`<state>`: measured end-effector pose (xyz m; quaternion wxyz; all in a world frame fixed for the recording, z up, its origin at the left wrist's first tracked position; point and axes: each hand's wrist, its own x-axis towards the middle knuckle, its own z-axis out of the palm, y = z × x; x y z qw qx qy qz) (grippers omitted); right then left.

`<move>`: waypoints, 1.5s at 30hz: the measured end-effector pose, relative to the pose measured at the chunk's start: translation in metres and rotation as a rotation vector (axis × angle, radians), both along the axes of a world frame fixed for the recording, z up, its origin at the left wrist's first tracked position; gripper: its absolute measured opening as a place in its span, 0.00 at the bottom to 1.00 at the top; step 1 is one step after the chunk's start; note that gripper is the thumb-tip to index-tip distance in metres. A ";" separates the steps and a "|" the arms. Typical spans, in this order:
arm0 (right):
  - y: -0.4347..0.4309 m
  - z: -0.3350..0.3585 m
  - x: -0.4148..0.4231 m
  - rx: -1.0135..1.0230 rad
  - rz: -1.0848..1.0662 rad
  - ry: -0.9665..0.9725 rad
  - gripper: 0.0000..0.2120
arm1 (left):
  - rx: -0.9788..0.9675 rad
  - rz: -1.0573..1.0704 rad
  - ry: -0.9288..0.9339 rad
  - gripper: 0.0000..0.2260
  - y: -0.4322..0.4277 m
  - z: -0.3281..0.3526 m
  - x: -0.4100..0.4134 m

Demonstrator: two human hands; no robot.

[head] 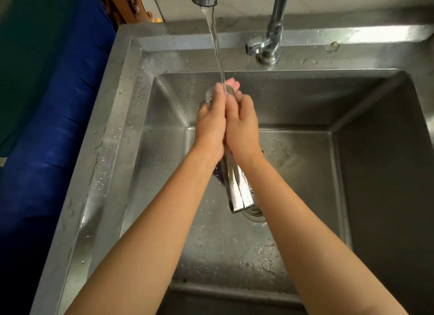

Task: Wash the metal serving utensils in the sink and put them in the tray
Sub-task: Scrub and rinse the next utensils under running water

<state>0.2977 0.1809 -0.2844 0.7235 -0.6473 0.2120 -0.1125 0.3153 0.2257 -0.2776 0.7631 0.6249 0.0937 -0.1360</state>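
Both hands, the left hand (209, 124) and the right hand (242, 122), close tight around the metal tongs (237, 185) over the sink (305, 108), holding the top end under the running water (217, 46) so it gets rinsed, with no tray in sight

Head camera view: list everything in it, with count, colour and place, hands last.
Sink: one, grey steel, fills the middle of the view.
Tap: one, chrome, on the back ledge; spout at top.
Water stream: one, clear, falling from the spout onto the hands.
Drain: one, metal, basin floor.
Serving utensil: one, shiny metal, held between both hands, handle toward the drain.
Cloth: one, blue, left of the sink.
Left hand: clasping the utensil.
Right hand: clasping the utensil.
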 end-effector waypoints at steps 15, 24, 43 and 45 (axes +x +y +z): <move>-0.007 0.005 0.014 -0.659 0.103 0.170 0.22 | -0.364 -0.024 0.206 0.11 0.008 0.018 0.004; -0.029 0.012 -0.005 -0.399 0.219 0.013 0.25 | -0.077 0.180 0.275 0.10 -0.002 0.034 0.011; -0.032 -0.023 -0.072 0.152 0.433 0.259 0.14 | -0.151 -0.235 0.238 0.17 -0.010 0.026 0.020; -0.038 -0.024 -0.076 0.409 0.454 0.168 0.14 | -0.172 -0.185 0.257 0.19 -0.010 0.025 0.023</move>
